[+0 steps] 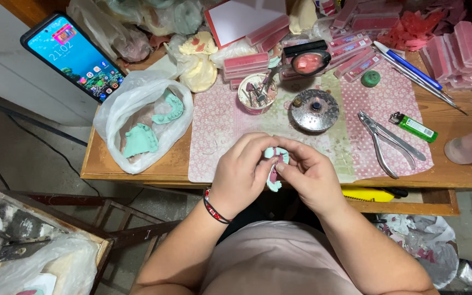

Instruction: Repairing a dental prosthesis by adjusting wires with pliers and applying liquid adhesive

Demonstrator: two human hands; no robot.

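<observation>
Both my hands meet over the near edge of the wooden table (454, 117), holding one small teal dental cast (275, 157) with pink wax on it. My left hand (242, 173) wraps the cast's left side, a beaded bracelet on its wrist. My right hand (311, 176) pinches the cast's right side with thumb and fingers. Most of the cast is hidden between the fingers.
A clear bag (142, 117) with two teal casts lies at left, a phone (73, 55) behind it. Ahead are a cup of burs (257, 94), a round metal burner (316, 109), pliers (389, 143), a green lighter (414, 127), pink wax boxes (465, 52) and a pen (408, 65).
</observation>
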